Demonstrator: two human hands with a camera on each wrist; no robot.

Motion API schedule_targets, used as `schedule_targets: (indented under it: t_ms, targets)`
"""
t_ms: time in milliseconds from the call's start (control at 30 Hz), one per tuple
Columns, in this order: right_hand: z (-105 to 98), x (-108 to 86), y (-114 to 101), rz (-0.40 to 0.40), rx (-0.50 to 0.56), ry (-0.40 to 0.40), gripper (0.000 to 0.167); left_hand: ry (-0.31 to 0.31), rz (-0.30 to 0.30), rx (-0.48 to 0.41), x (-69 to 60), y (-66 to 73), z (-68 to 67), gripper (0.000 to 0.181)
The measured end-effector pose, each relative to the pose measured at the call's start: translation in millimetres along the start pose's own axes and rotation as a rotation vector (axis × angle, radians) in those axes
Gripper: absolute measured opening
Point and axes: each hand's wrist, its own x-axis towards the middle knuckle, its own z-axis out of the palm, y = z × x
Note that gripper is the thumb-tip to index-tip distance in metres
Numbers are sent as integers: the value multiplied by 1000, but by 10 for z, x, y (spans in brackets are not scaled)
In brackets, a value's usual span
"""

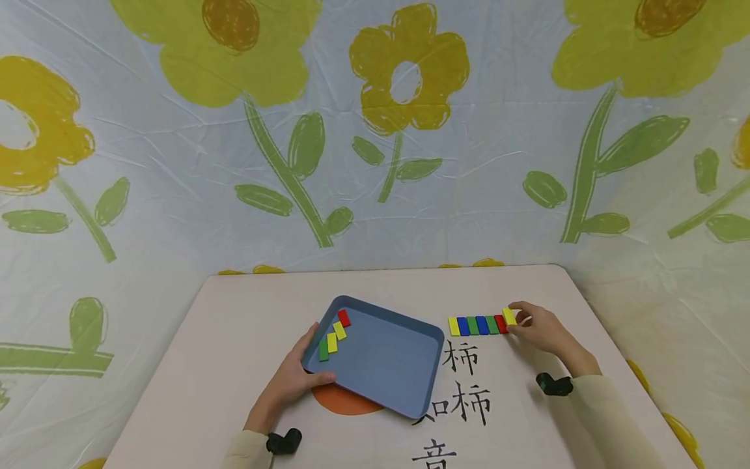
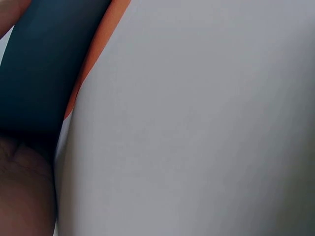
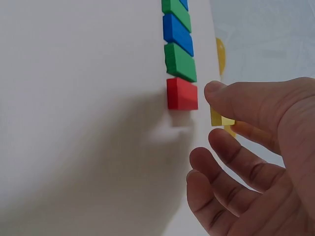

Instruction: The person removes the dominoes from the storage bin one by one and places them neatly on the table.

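Observation:
My right hand [image 1: 545,329] pinches a yellow block [image 1: 509,316] between thumb and fingers, at the right end of a row of small blocks. In the right wrist view the held yellow block [image 3: 216,117] is partly covered by the thumb and sits apart from the red block [image 3: 182,94]. From left to right the row runs yellow, blue, green, blue, green, red. My left hand [image 1: 290,374] grips the left end of a blue-grey tray [image 1: 387,355], thumb over the near rim. Inside lie a red block [image 1: 344,318], two yellow blocks [image 1: 332,342] and a green block [image 1: 323,350].
The pale table [image 1: 193,378] carries black printed characters [image 1: 471,404] and an orange printed shape [image 1: 346,400] partly under the tray. A flower-printed cloth [image 1: 445,228] hangs behind and along both sides of the table.

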Motion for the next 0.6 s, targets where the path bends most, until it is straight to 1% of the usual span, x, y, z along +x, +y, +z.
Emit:
schedule_targets:
  t_ms: [100, 400, 600]
  targets:
    - [-7, 16, 55, 8, -6, -9, 49, 2, -9, 0, 0, -7, 1, 114]
    - [20, 38, 182, 53, -7, -74, 53, 4, -11, 4, -11, 5, 9, 115]
    - [26, 72, 198, 34, -12, -96, 48, 4, -5, 0, -10, 9, 2, 115]
